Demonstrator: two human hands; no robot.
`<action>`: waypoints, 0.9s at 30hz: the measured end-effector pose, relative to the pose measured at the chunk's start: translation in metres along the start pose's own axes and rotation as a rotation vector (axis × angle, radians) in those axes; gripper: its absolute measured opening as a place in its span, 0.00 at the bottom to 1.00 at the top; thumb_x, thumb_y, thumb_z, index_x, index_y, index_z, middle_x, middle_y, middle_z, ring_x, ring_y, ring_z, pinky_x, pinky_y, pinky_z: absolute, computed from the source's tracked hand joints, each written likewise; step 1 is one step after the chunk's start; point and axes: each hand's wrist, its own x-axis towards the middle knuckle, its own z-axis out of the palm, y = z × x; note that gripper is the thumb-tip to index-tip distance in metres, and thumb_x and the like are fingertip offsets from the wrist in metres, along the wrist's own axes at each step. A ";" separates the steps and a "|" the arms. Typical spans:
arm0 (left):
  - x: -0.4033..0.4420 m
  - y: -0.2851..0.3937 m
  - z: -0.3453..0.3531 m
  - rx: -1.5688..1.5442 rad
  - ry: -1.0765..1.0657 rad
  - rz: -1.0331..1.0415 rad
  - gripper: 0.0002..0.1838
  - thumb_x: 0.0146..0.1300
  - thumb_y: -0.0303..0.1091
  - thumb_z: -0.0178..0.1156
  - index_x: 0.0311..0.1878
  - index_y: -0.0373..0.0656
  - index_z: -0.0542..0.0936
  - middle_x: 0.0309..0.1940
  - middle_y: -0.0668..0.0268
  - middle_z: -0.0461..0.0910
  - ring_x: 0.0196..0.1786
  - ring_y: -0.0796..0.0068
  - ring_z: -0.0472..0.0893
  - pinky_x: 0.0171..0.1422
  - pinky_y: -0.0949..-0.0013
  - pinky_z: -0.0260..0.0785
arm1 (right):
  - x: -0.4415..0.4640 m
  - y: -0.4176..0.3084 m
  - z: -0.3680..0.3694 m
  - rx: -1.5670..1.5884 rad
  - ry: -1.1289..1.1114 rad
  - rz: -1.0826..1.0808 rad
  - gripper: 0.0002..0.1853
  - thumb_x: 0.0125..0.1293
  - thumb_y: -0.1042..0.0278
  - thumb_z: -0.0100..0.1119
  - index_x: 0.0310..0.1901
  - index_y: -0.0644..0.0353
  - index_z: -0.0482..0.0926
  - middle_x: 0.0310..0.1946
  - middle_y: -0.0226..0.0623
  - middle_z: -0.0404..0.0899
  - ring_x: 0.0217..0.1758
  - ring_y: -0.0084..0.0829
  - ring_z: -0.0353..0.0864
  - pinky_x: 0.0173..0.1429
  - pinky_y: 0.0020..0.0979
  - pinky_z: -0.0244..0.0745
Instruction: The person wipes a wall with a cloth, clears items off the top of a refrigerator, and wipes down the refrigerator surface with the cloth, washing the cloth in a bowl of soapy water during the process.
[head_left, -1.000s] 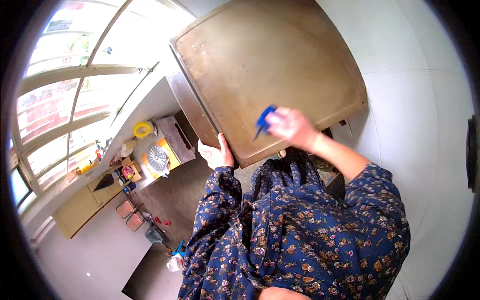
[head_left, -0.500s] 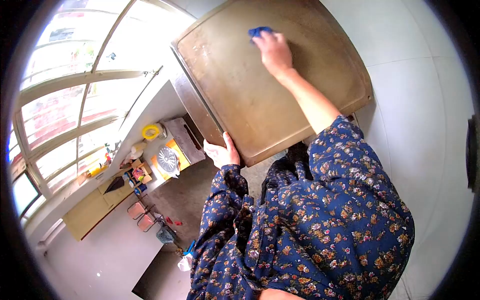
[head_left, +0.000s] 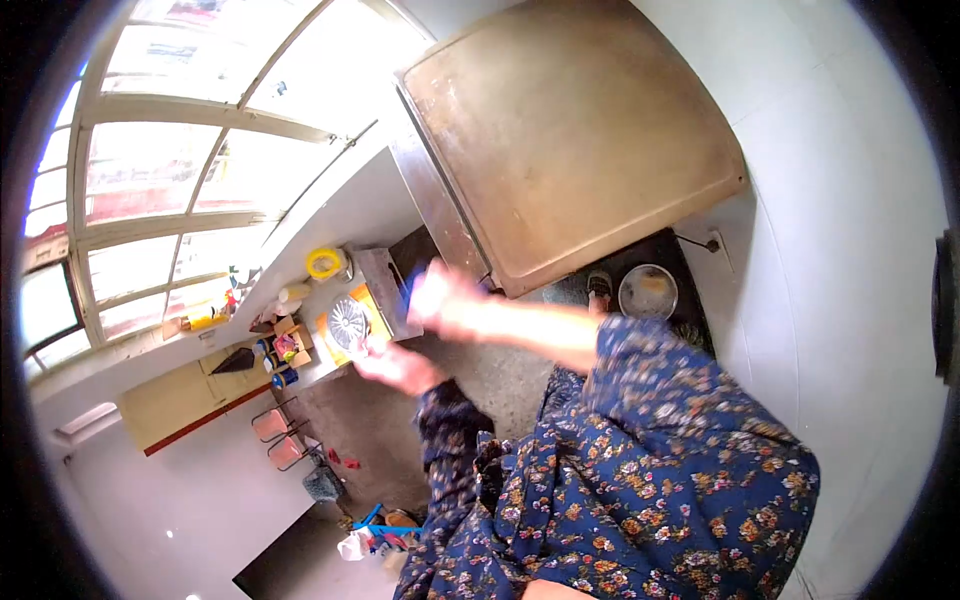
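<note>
A brown metal surface with a raised rim fills the upper middle. My right hand, blurred by motion, is off its lower left corner, closed around a blue cloth that shows only as a small patch at the fingers. Just below it, my left hand is in the air, also smeared; its fingers cannot be made out clearly. Behind the left hand's fingertips sits a round patterned silver object on a yellow sheet.
A window spans the upper left. Yellow tape and small boxes line the counter. Pink chairs stand at lower left. A round pan lies right of a foot. A plug is on the right wall.
My right hand has swept with the blue cloth from the brown surface down to the left. My left hand has let go of the surface's edge and moved left and down. The view has shifted.
</note>
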 end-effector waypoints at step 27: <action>-0.047 -0.008 -0.116 0.227 0.016 -0.263 0.26 0.71 0.48 0.42 0.64 0.40 0.63 0.58 0.59 0.67 0.61 0.67 0.69 0.69 0.58 0.50 | -0.082 0.158 -0.053 -0.059 0.647 0.653 0.16 0.66 0.62 0.49 0.28 0.66 0.78 0.21 0.45 0.75 0.23 0.38 0.75 0.32 0.41 0.73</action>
